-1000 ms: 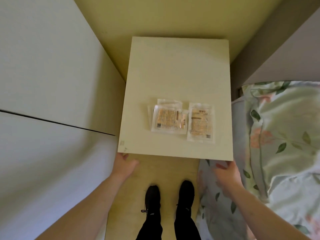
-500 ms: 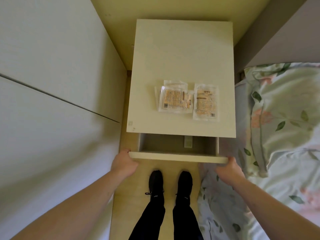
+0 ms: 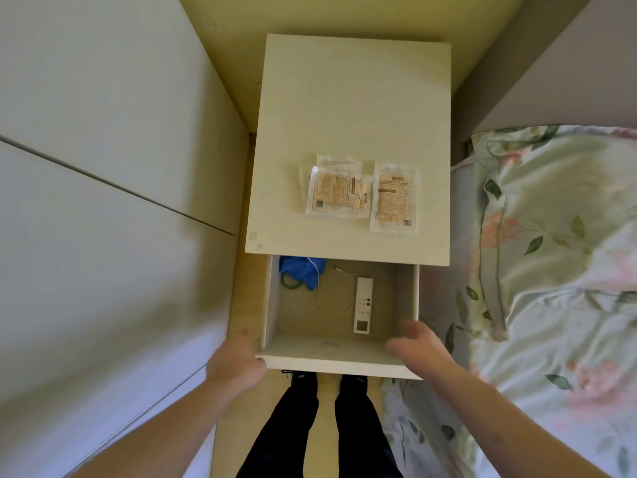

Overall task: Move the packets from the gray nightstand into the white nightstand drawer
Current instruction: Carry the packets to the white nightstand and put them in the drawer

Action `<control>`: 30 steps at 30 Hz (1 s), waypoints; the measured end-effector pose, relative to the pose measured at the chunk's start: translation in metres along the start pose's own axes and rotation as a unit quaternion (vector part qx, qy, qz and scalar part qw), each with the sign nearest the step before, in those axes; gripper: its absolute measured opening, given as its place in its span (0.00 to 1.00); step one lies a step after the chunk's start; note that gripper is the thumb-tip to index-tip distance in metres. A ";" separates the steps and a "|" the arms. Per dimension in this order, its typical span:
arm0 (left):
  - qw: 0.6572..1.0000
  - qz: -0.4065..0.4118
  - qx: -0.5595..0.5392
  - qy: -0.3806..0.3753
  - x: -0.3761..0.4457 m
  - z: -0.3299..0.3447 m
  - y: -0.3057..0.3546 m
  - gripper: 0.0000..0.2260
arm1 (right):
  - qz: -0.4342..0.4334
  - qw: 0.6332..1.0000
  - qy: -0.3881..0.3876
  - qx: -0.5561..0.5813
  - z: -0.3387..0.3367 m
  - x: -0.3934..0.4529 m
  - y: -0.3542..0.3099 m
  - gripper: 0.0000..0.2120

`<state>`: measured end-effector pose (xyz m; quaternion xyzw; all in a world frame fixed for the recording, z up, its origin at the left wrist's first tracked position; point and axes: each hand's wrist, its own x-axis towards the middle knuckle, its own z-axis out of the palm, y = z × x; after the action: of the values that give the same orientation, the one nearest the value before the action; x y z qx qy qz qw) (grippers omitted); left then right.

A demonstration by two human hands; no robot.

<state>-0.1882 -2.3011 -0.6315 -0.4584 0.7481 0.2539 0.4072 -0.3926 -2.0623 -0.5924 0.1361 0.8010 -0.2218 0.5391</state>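
Judging the sealed packets [image 3: 362,194] on the nightstand top [image 3: 351,108] light, thin, slick, best pinched at an edge; left hand [image 3: 236,363] gripped the open drawer [image 3: 331,360] front corner, right hand [image 3: 418,343] hovered slack, blurred, holding nothing.

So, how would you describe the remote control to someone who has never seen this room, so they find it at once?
Start at the white nightstand beside the bed and look into its open drawer, pulled out below the top. The remote control lies flat on the drawer floor, right of centre. It is the only long, white, rigid bar there, with small coloured buttons, unlike the crumpled blue cloth and the thin white cable to its left.
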 end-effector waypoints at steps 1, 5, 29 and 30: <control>0.999 0.025 0.022 0.025 -0.003 -0.012 0.009 0.21 | -0.048 0.998 0.034 0.016 -0.003 -0.006 -0.013 0.30; 0.973 0.163 -0.066 0.151 -0.007 -0.071 0.070 0.16 | -0.211 0.954 0.192 0.093 -0.030 -0.007 -0.072 0.23; 0.900 0.335 0.005 0.279 0.067 -0.153 0.223 0.20 | -0.172 0.948 0.221 0.151 -0.077 0.096 -0.118 0.07; 0.907 0.333 -0.065 0.251 0.059 -0.151 0.217 0.17 | -0.177 0.948 0.217 0.152 -0.078 0.096 -0.114 0.07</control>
<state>-0.4538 -2.3452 -0.5983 -0.2571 0.9164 0.2994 0.0673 -0.5441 -2.1242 -0.6323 0.1173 0.8667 -0.3980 0.2768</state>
